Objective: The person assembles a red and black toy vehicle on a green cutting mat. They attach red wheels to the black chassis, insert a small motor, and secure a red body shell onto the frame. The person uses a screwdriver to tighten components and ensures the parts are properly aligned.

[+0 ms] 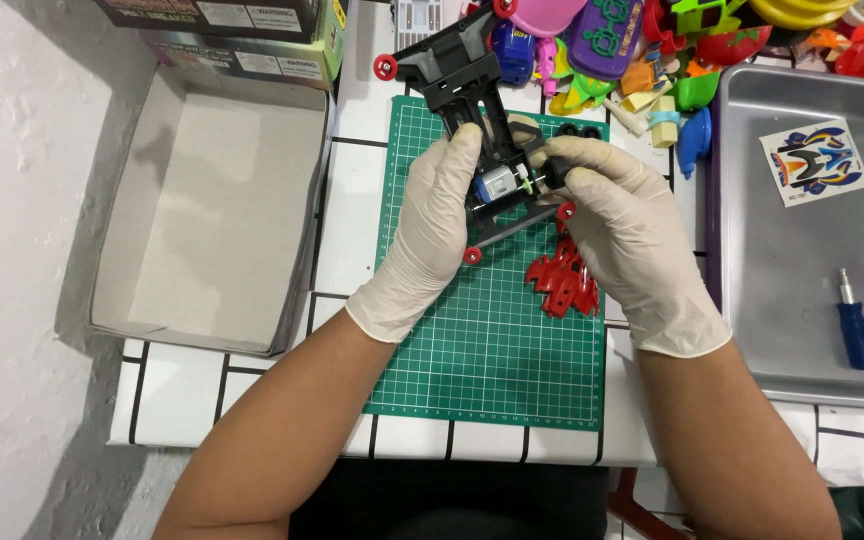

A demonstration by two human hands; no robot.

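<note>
A black toy car chassis (457, 75) with small red rollers lies lengthwise on a green cutting mat (492, 340). My left hand (432, 225), in a white glove, grips the chassis at its near left side. My right hand (627, 235), also gloved, pinches a small black wheel (555, 170) at the chassis's right side, next to a silver motor (499, 183) seated in the frame. A red plastic parts piece (559, 283) lies on the mat just below my right hand.
An open cardboard box lid (212, 210) lies at the left. A metal tray (812, 250) at the right holds a sticker sheet (816, 160) and a blue-handled screwdriver (855, 325). Colourful plastic toys (652, 50) crowd the back. Two black tyres (580, 131) rest on the mat.
</note>
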